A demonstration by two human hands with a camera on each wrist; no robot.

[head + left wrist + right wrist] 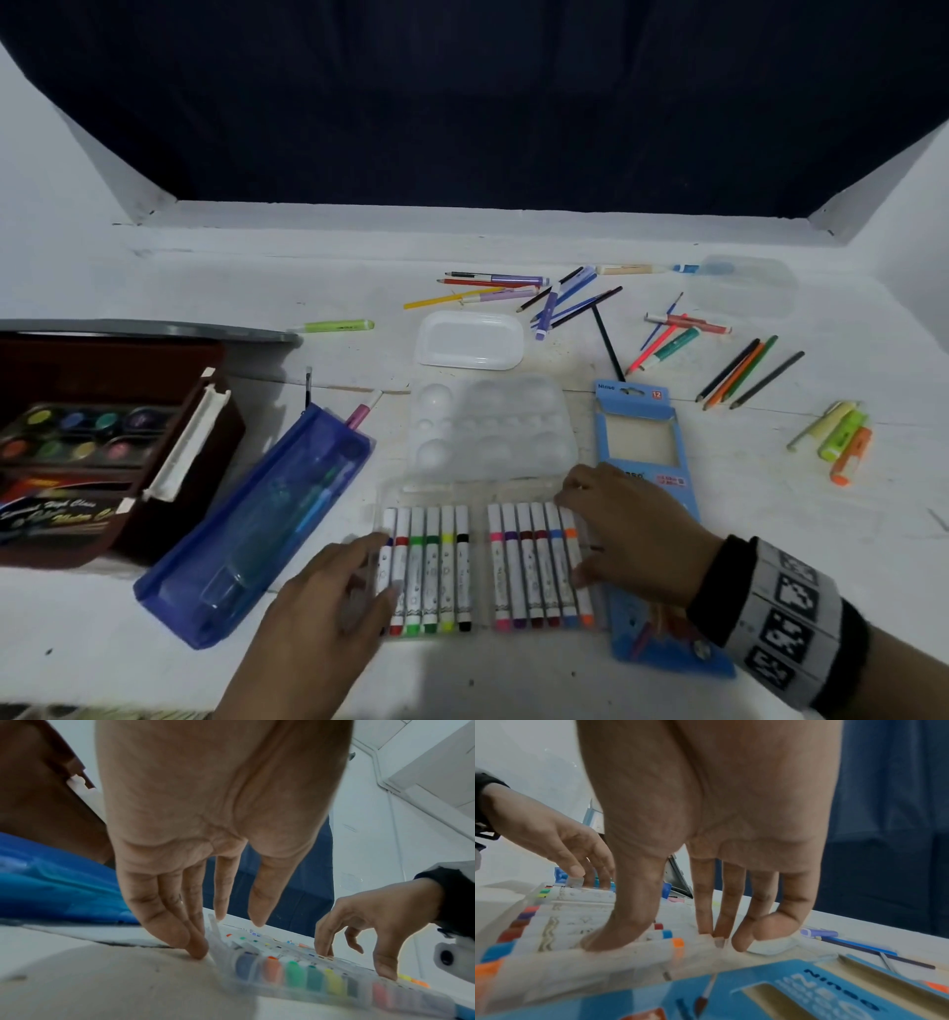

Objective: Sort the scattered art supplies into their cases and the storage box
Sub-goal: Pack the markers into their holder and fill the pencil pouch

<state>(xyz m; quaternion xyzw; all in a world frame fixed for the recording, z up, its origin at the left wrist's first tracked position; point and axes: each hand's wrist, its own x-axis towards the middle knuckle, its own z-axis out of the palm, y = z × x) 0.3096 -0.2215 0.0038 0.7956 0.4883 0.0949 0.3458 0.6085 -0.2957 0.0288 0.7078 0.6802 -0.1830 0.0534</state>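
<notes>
A clear marker case (477,493) lies flat at the table's front with two rows of white markers (447,565) in it. My left hand (385,562) touches its left rim with straight fingers (195,949), their tips down on the table beside the case (308,975). My right hand (572,532) spans the right row: the thumb (603,939) presses on the markers (564,923) and the straight fingers (721,935) touch the far edge. Neither hand holds a loose item.
A blue pencil box (647,462) lies under my right wrist. A blue pencil case (257,514) and an open watercolour box (102,442) sit left. A white palette (493,426) and tray (470,339) lie behind. Loose pencils (744,375), pens (554,298) and highlighters (842,437) are scattered right.
</notes>
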